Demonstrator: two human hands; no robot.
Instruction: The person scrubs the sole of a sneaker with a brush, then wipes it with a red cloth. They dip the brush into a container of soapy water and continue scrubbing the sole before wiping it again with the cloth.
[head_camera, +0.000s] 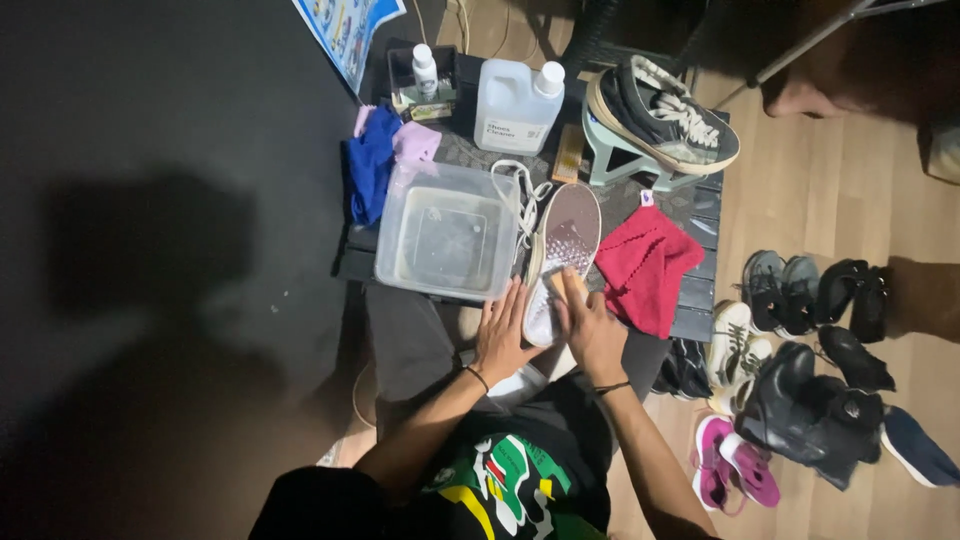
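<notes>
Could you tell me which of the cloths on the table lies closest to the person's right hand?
The red cloth, just beside the right hand. The blue cloth and pink cloth lie beyond the clear tub.

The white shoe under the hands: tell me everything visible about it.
The white shoe lies sole-up on the dark table, its pale, textured sole facing the camera, its white laces trailing toward the clear plastic tub. The left hand steadies its side; the right hand presses on the sole. A red cloth lies beside it.
</notes>
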